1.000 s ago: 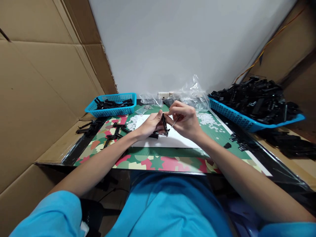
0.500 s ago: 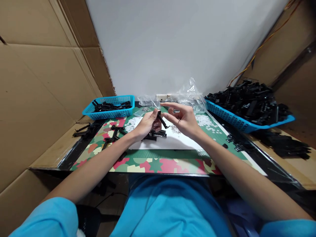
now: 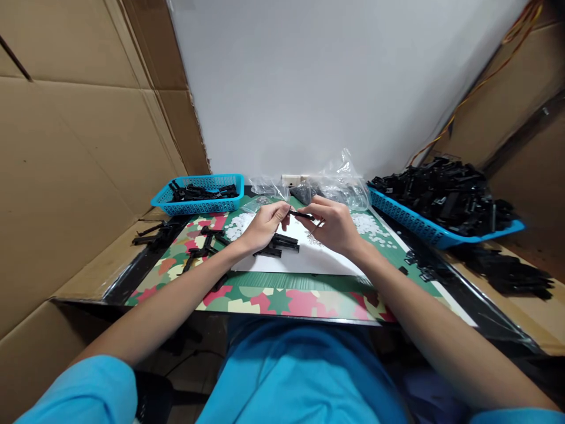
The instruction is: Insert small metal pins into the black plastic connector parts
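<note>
Between my two hands, above a white sheet (image 3: pixel 309 259), is a slim black plastic part (image 3: pixel 302 215). My left hand (image 3: pixel 267 224) pinches its left end between thumb and fingers. At the other end my right hand (image 3: pixel 333 224) has its fingers closed on the part. Below them on the sheet lie several black plastic parts (image 3: pixel 285 242). A scatter of tiny metal pieces (image 3: pixel 312 234) shows under my right hand, partly covered by it. White discs lie in a left pile (image 3: pixel 237 227) and a right pile (image 3: pixel 371 227).
A blue basket (image 3: pixel 198 206) with black parts stands at the left back. Another blue basket (image 3: pixel 410 221), heaped with black parts, stands at the right. Clear plastic bags (image 3: pixel 344 185) rest by the wall. Black assemblies (image 3: pixel 203 250) lie on the left of the patterned mat (image 3: pixel 282 297).
The black part has turned from pointing down and forward to lying nearly level. My right hand's extended fingers have curled in and closed on it. The camera view has shifted slightly.
</note>
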Motion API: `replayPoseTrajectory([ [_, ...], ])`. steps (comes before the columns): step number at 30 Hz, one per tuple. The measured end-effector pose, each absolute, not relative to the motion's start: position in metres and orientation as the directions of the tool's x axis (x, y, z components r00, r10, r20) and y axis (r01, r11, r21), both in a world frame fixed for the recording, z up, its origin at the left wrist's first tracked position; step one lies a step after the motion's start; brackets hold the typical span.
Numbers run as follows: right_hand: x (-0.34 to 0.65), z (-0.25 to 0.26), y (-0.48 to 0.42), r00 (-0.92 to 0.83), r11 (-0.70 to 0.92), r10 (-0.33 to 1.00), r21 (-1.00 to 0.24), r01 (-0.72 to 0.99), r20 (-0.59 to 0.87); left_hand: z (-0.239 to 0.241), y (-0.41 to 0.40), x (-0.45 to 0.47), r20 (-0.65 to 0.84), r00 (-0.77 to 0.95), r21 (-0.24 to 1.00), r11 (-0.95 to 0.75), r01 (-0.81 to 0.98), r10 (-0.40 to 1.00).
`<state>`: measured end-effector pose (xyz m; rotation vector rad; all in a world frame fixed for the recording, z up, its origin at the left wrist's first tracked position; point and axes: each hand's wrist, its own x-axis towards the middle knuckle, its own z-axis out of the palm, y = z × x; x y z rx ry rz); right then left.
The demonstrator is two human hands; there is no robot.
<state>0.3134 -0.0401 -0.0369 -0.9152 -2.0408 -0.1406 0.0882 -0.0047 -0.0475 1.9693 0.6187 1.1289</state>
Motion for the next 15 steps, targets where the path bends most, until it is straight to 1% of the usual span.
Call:
replayPoseTrajectory([
  [4,0.323,-0.045,-0.029,-0.358,0.682,0.586,-0.204,0.702,0.727,-0.046,-0.003,0.083,0.533,0.48,0.695,-0.684,0.221,0.697],
  [9,0.327,-0.051,-0.02,-0.409,0.685,0.616,-0.202,0.7,0.673,-0.048,-0.004,0.081,0.561,0.428,0.602,-0.704,0.376,0.708],
  [12,0.326,-0.049,-0.021,-0.425,0.699,0.651,-0.278,0.659,0.629,-0.051,-0.003,0.08,0.56,0.411,0.585,-0.694,0.419,0.72],
  [15,0.324,-0.041,-0.024,-0.415,0.701,0.696,-0.43,0.569,0.586,-0.052,-0.004,0.079,0.529,0.41,0.567,-0.669,0.481,0.743],
])
